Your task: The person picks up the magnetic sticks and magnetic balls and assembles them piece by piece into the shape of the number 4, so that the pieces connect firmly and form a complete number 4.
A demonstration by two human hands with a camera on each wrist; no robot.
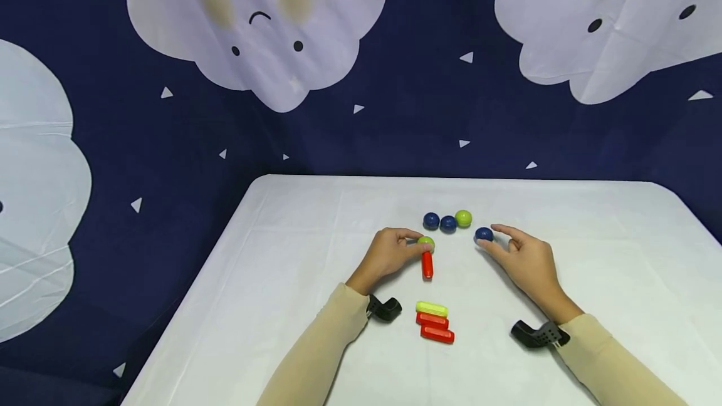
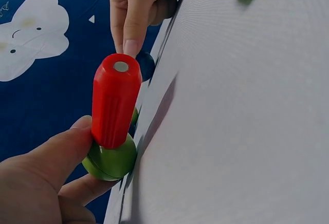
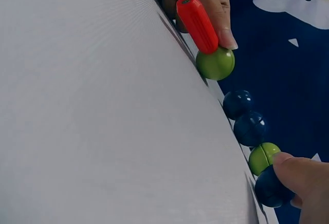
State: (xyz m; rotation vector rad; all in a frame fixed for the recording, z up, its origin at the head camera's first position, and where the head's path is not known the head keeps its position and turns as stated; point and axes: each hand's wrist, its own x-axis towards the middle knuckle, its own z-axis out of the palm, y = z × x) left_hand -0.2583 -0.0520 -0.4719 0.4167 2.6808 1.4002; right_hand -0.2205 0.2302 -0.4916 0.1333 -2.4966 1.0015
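My left hand (image 1: 389, 252) pinches a green ball (image 1: 426, 242) between thumb and fingers. A red rod (image 1: 427, 265) joins that ball and points back toward me; a grey round spot shows in its free end in the left wrist view. On the other side, my right hand (image 1: 529, 265) holds a dark blue ball (image 1: 483, 234), its thumb (image 3: 293, 170) on the ball's side. Between and beyond the hands, two more blue balls (image 1: 431, 221) and another green ball (image 1: 464, 218) sit in a row on the white table (image 1: 316, 255).
Nearer to me, a yellow-green rod (image 1: 432, 309) and two red rods (image 1: 437, 334) lie side by side on the table. A dark blue cloth (image 1: 406, 130) with white clouds hangs behind the table's far edge. Black wrist cameras (image 1: 385, 309) sit at both cuffs.
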